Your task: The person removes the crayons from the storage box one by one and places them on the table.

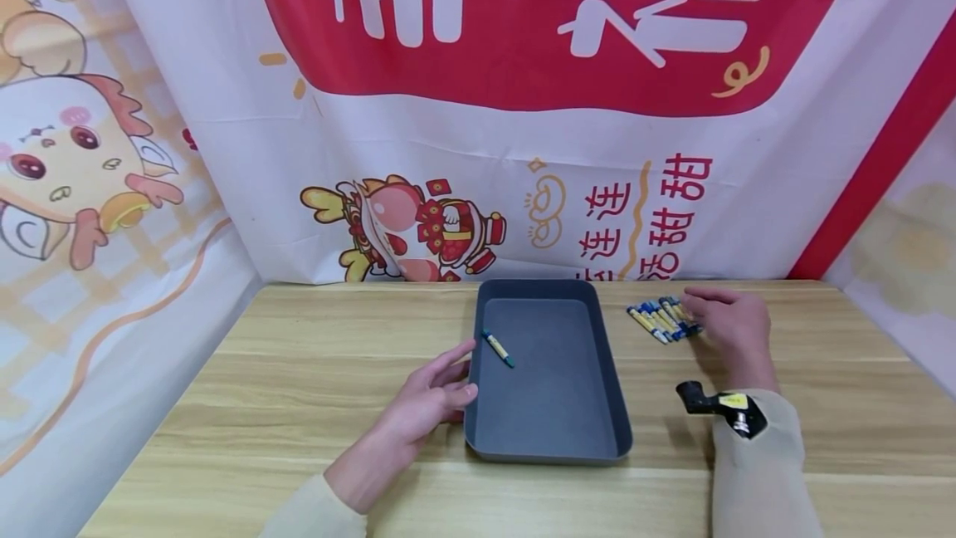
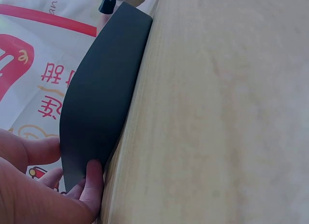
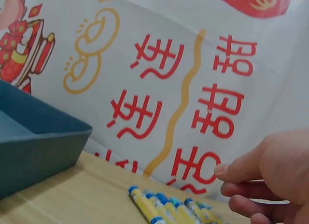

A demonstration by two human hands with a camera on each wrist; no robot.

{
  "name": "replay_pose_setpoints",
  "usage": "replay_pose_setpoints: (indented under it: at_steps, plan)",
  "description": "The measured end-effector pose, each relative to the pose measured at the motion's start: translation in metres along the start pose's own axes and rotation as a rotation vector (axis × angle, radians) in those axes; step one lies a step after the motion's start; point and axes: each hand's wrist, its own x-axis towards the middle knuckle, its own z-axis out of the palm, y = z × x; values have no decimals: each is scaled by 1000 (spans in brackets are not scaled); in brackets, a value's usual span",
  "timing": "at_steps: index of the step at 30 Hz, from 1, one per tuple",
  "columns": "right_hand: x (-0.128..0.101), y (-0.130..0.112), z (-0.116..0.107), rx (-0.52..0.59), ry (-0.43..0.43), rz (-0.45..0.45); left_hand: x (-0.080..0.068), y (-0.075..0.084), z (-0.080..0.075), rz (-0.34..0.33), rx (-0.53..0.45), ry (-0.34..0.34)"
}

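Observation:
A dark grey rectangular tray lies on the table, its long sides running away from me. Inside it, near the left wall, is one crayon with a yellow wrapper and green ends. My left hand rests against the tray's left side; in the left wrist view its fingertips touch the outer wall. Right of the tray, several yellow-wrapped crayons with mostly blue ends lie side by side. My right hand hovers at their right edge. In the right wrist view its thumb and fingers are apart, with nothing seen between them.
The wooden table ends at a printed cloth backdrop just behind the tray. Another printed cloth hangs on the left. A black wrist mount sticks out from my right sleeve.

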Motion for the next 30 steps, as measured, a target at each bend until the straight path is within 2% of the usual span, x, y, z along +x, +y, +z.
replay_pose_setpoints:
  at_steps: [7,17,24,30]
  plan:
    - [-11,-17,1,55,-60,-77,0,0,1,4,-4,-3]
    - [-26,-49,19,93,-112,-107,1,1,0,-1,0,2]
    - [-37,-62,36,58,-171,-189,1,0,0,-6,-1,3]
    - [-46,-70,53,60,-171,-284,1,0,-1,-8,1,-1]
